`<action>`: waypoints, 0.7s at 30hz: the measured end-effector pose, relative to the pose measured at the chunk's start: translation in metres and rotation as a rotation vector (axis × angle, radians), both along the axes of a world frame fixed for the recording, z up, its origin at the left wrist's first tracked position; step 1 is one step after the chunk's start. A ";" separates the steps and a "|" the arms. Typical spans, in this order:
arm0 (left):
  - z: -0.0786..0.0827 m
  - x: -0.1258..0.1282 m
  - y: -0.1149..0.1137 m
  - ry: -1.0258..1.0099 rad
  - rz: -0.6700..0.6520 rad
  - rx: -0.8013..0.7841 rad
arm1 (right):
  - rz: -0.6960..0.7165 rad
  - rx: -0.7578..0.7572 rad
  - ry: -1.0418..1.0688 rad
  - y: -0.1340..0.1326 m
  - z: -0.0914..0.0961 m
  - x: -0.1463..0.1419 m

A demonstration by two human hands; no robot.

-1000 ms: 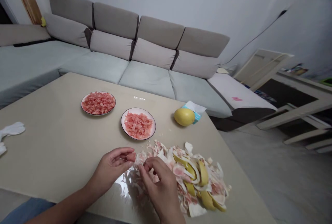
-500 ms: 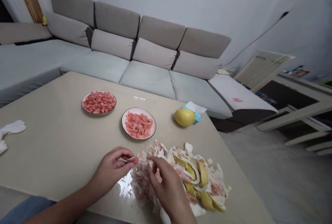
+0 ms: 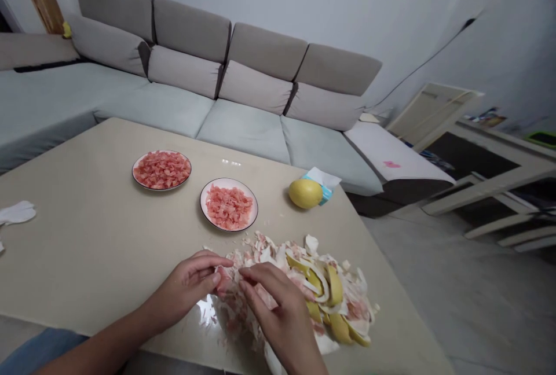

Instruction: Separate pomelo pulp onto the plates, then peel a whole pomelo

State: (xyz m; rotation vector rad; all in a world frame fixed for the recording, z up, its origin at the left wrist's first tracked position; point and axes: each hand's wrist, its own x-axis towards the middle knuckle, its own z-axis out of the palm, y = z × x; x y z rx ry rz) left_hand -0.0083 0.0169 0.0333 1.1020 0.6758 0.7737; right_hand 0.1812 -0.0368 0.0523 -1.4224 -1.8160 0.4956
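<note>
My left hand [image 3: 197,276] holds a small piece of pink pomelo flesh [image 3: 223,280] between thumb and fingers. Close beside it, my right hand [image 3: 278,300] has its thumb and fingertips drawn together near the piece; whatever is in that pinch is too small to make out. Under and around both hands spreads a heap of pomelo peel and membrane scraps [image 3: 332,288], with thick yellow rinds at its right side. Beyond my hands, a dark-rimmed plate [image 3: 249,222] carries pink pomelo flesh, and a second plate [image 3: 137,180], farther left, is piled fuller with it.
A whole yellow pomelo [image 3: 305,194] sits by a blue tissue pack [image 3: 326,192] near the table's right edge. White crumpled tissue [image 3: 17,213] lies at the far left. A grey sofa [image 3: 243,126] runs behind the table [image 3: 108,236].
My left fingers have shifted around the pomelo piece, and the right fingertips have come nearer to it. The whole view has slid slightly; the plates and peel heap stay in place.
</note>
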 end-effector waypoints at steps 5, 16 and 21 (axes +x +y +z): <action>-0.002 0.001 0.001 0.087 -0.006 -0.060 | 0.015 -0.003 -0.017 -0.001 -0.005 -0.012; -0.010 0.001 0.001 0.144 -0.021 -0.009 | -0.012 -0.100 -0.047 0.001 -0.011 -0.018; -0.011 0.001 0.001 0.162 -0.018 0.030 | -0.042 -0.143 0.001 0.002 -0.012 -0.021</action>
